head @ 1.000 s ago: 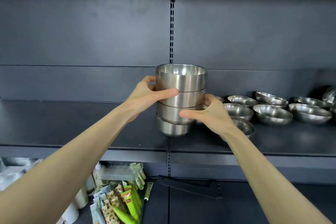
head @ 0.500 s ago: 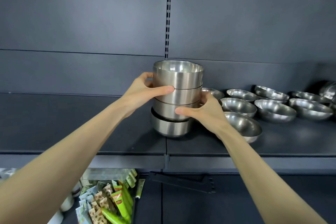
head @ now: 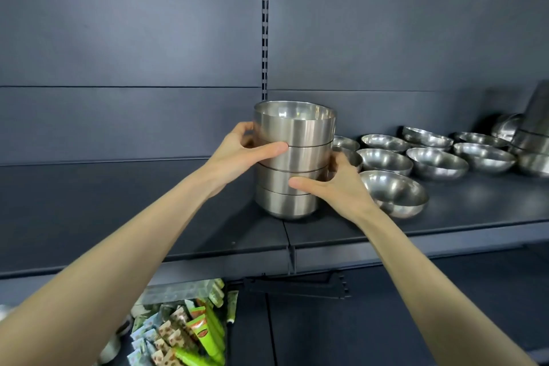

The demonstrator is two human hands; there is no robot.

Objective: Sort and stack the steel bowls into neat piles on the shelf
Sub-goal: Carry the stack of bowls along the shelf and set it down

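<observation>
Left grip (head: pixel 237 157) and right grip (head: pixel 337 192) clasp the upright bowl stack (head: pixel 297 154) on the shelf (head: pixel 118 205), loose bowls (head: pixel 393 192) lying beside the right.

- Low in the left of the frame we see a heap of small patterned packets (head: pixel 166 336).
- Bright green tubes (head: pixel 208 333) lie among them, and a pale tube (head: pixel 232 304) sits just to their right.
- At top centre we see a slotted upright rail (head: pixel 265 24) between dark grey panels (head: pixel 118 24).
- At lower centre we see a black bracket (head: pixel 297 288).
</observation>
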